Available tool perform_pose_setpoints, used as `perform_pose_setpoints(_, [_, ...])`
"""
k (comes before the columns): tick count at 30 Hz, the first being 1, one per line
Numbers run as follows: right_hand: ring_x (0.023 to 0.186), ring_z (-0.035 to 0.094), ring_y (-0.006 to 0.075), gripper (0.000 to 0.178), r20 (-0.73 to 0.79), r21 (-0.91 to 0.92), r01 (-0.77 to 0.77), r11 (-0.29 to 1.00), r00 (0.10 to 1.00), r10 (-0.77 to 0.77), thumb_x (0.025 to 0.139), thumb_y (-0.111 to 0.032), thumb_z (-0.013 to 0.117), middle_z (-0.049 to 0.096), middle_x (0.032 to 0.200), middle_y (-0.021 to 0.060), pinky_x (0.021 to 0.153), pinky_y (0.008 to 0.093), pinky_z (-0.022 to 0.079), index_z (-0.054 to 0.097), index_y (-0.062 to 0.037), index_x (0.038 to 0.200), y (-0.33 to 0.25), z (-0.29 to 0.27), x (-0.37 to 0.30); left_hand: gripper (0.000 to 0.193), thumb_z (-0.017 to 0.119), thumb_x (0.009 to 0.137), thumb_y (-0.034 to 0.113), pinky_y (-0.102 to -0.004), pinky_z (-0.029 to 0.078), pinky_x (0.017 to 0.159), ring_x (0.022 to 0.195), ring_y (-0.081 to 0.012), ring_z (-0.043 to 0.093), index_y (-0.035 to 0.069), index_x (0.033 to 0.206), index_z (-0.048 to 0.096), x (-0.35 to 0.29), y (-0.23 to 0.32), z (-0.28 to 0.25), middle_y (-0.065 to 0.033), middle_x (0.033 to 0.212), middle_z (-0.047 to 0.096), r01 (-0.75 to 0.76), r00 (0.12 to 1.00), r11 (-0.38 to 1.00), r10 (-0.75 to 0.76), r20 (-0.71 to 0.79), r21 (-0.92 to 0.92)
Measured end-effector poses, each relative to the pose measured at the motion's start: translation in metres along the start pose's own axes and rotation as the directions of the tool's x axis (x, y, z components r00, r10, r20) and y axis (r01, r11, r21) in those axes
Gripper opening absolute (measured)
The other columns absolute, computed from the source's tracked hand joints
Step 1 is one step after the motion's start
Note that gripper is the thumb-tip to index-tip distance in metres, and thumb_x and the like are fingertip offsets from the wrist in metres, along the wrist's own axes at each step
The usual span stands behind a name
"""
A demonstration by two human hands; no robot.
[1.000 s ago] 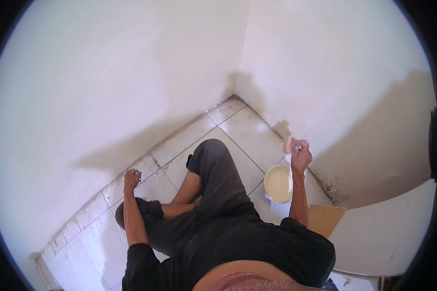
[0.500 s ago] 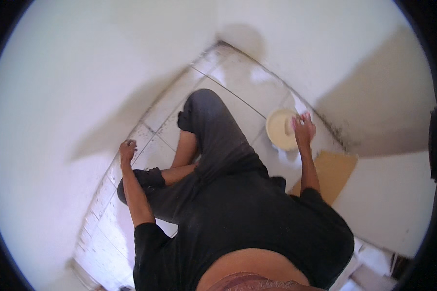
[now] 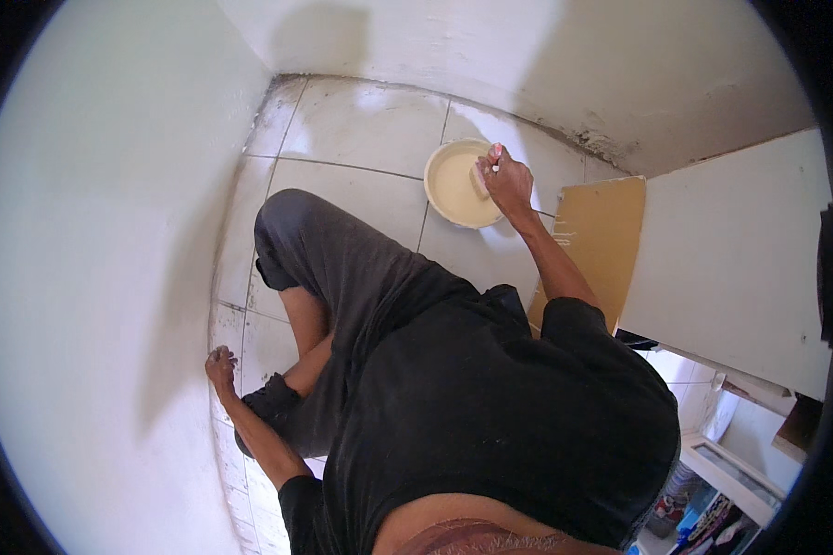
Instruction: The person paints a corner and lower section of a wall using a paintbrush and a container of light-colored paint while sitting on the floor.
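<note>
My right hand (image 3: 509,183) is closed around a paintbrush (image 3: 480,179), and a bit of its red handle shows above the fingers. The pale brush head hangs at the right inner side of a round cream tub (image 3: 452,185) holding cream-coloured paint. Whether the bristles touch the paint is hard to see. Over on the left, my left hand (image 3: 220,365) is beside the base of the wall, near my bent knee. Its fingers are loosely bent and apart, with nothing visible in them.
White walls (image 3: 111,231) meet in a corner ahead, with dirt along their foot. Pale tiles (image 3: 352,199) cover the floor. A brown board (image 3: 602,231) with drips leans by a white panel (image 3: 731,259) at right. A shelf frame (image 3: 731,476) with mixed items stands at lower right.
My view has turned right, so the corner and tub sit further left. My right hand has stayed at the tub with the brush; my left hand remains by the wall.
</note>
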State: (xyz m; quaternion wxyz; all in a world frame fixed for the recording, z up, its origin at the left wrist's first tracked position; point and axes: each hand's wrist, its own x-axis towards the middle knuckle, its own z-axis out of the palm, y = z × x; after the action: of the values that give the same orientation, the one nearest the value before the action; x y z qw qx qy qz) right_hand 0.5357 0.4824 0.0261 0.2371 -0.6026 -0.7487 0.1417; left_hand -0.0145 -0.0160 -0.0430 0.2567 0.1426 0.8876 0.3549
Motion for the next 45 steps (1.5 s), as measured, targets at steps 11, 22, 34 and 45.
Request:
perform_pose_setpoints(11, [0.071, 0.063, 0.0377, 0.027, 0.009, -0.021, -0.02, 1.0, 1.0, 0.02, 0.084, -0.029, 0.063, 0.063, 0.076, 0.0165, 0.066, 0.0459, 0.049, 0.054, -0.0065, 0.095, -0.01, -0.027, 0.002, 0.023, 0.057, 0.088, 0.014, -0.0257, 0.047, 0.051, 0.061, -0.0163, 0.061, -0.006, 0.099, 0.061, -0.011, 0.025, 0.018, -0.013, 0.078, 0.064, -0.006, 1.0, 0.999, 0.005, -0.03, -0.049])
perform_pose_setpoints(22, [0.07, 0.062, 0.043, 0.022, 0.06, -0.216, 0.138, 0.967, 0.99, -0.128, 0.092, -0.024, 0.05, 0.062, 0.071, 0.025, 0.064, 0.0507, 0.048, 0.054, -0.0022, 0.091, -0.021, -0.055, 0.011, 0.021, 0.055, 0.086, 0.015, -0.028, 0.05, 0.053, 0.059, -0.0168, 0.062, -0.003, 0.093, 0.063, -0.012, 0.025, 0.016, -0.0101, 0.073, 0.064, -0.165, 0.967, 0.984, 0.146, -0.208, -0.074])
perform_pose_setpoints(34, [0.052, 0.051, 0.0112, 0.019, 0.141, 0.432, 0.064, 0.9, 0.98, -0.138, 0.084, -0.008, 0.063, 0.054, 0.063, 0.0039, 0.044, 0.0279, 0.046, 0.048, -0.0006, 0.075, -0.048, -0.006, -0.006, 0.036, 0.062, 0.081, 0.03, -0.0414, 0.049, 0.074, 0.075, -0.0321, 0.064, -0.001, 0.099, 0.065, -0.006, 0.037, 0.007, -0.0191, 0.08, 0.066, -0.156, 0.944, 0.965, 0.209, -0.257, 0.212])
perform_pose_setpoints(45, [0.054, 0.057, 0.0176, 0.02, 0.074, -0.008, 0.327, 0.945, 0.943, -0.325, 0.085, -0.009, 0.062, 0.057, 0.068, 0.0102, 0.046, 0.0321, 0.051, 0.048, 0.0038, 0.077, -0.077, -0.029, -0.016, 0.036, 0.065, 0.079, 0.035, -0.0441, 0.048, 0.084, 0.093, -0.0361, 0.061, 0.002, 0.095, 0.067, 0.003, 0.019, 0.02, -0.0198, 0.095, 0.066, -0.103, 0.95, 0.974, 0.155, -0.271, 0.2])
